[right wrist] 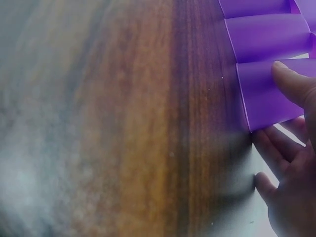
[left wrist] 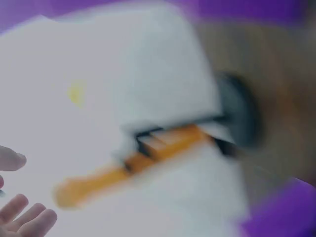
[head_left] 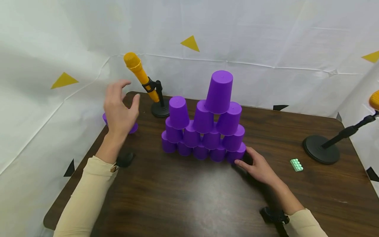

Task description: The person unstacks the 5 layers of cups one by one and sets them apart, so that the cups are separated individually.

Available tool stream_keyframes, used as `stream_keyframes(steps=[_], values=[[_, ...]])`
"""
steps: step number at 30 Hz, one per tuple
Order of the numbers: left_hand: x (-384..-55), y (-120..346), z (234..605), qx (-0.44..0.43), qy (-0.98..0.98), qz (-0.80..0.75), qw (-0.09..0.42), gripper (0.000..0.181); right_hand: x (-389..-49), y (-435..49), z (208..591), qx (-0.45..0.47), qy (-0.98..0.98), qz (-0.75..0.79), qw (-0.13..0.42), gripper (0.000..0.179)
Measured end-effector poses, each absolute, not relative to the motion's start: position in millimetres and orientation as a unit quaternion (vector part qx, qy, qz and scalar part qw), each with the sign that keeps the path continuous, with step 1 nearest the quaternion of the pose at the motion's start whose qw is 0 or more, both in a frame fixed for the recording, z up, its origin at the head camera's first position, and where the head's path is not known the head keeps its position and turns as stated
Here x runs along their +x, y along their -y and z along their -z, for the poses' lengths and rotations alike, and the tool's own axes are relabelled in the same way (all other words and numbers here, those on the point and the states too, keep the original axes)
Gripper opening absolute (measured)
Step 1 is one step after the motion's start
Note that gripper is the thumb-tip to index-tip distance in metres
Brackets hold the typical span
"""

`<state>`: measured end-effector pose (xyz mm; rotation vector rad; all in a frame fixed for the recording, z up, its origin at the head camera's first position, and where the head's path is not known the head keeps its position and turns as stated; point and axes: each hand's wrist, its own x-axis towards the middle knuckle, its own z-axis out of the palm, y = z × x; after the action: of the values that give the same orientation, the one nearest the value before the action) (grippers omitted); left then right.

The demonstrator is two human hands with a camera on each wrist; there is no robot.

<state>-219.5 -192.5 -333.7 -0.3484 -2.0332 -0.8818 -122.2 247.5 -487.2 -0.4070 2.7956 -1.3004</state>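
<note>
Upside-down purple cups stand stacked in a stepped pyramid; the bottom row and the row above have several each. The third level has a lone cup (head_left: 179, 112) at left and two cups at right, one of them this cup (head_left: 229, 119), with a single top cup (head_left: 219, 92) over that pair. My right hand (head_left: 260, 168) holds the bottom right cup (right wrist: 266, 91), thumb on its front and fingers along its outer side. My left hand (head_left: 119, 110) is raised at the left, fingers curved and apart, holding nothing. Behind it, purple cups (head_left: 134, 128) are partly hidden.
A yellow microphone (head_left: 142, 74) on a black stand is between the left hand and the pyramid. At right are a mint-green toy brick (head_left: 296, 165) and a second black stand (head_left: 321, 149) with a yellow microphone. White sheeting (head_left: 254, 39) hangs behind the dark wooden table (head_left: 165, 197).
</note>
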Motion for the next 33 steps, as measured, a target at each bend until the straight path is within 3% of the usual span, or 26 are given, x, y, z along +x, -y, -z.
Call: stream_keyframes(steps=[3,6,14,26,29,33], values=[[-207,153,301,-0.235,0.775,0.395,0.435,0.036,-122,-248,488,-0.13,-0.899,0.418,0.016,0.062],[-193,113,282,-0.311,0.744,0.44,0.396,0.041,-123,-249,488,-0.133,-0.9,0.416,0.008,0.06],[-179,43,268,-0.418,0.728,0.45,0.304,0.061,-124,-247,488,-0.138,-0.899,0.417,0.003,0.059],[-184,27,281,-0.405,0.723,0.502,0.247,0.054,-123,-247,488,-0.136,-0.897,0.419,0.011,0.061],[-180,30,278,-0.412,0.707,0.518,0.248,0.051,-123,-247,487,-0.136,-0.897,0.419,0.011,0.061],[-166,42,266,-0.426,0.672,0.534,0.286,0.047,-123,-247,488,-0.134,-0.898,0.419,0.015,0.062]])
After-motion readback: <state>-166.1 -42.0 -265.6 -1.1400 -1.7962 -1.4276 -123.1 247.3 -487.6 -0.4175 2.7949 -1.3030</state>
